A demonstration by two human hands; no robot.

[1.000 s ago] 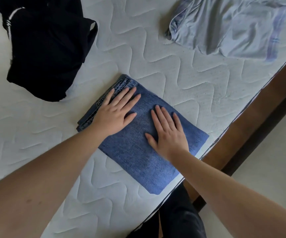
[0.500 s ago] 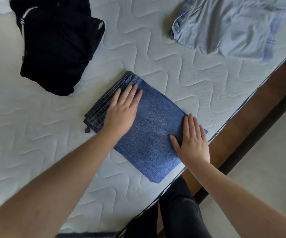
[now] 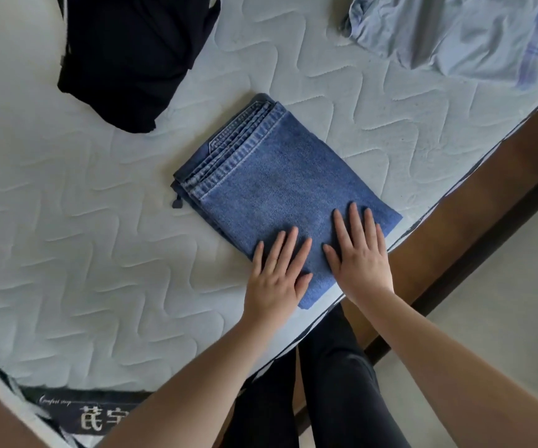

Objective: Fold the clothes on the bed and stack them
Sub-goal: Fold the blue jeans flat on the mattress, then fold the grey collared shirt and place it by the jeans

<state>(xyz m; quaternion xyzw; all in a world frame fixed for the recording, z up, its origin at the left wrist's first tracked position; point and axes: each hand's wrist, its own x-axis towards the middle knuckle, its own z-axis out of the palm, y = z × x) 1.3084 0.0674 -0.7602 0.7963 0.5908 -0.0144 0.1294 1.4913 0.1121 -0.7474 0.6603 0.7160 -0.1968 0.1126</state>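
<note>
Both hands have slid down the denim since a second ago: the left hand [image 3: 277,273] was up by the stitched waistband edge and the right hand [image 3: 359,253] sat mid-panel, and now they lie side by side at the near corner.

The mattress [image 3: 77,221] takes up most of the view, quilted and pale. On it, the folded jeans [image 3: 271,179] lie close to the near edge, with one corner just about at the edge. A black garment [image 3: 132,53] is bunched up at the far left and a light blue garment [image 3: 455,33] is crumpled at the far right, both well apart from the jeans, both not yet folded by the look of it.

Both hands are flat, fingers straight and slightly spread, pressing on the denim, not pinching anything.

Looks like the smoothing pass on this fold to me. Tip: press outward toward the edges so trapped bulk leaves the layers, and keep the stacked hems squared up, since thick denim springs back. I'd nudge the bundle away from the edge too.
</note>
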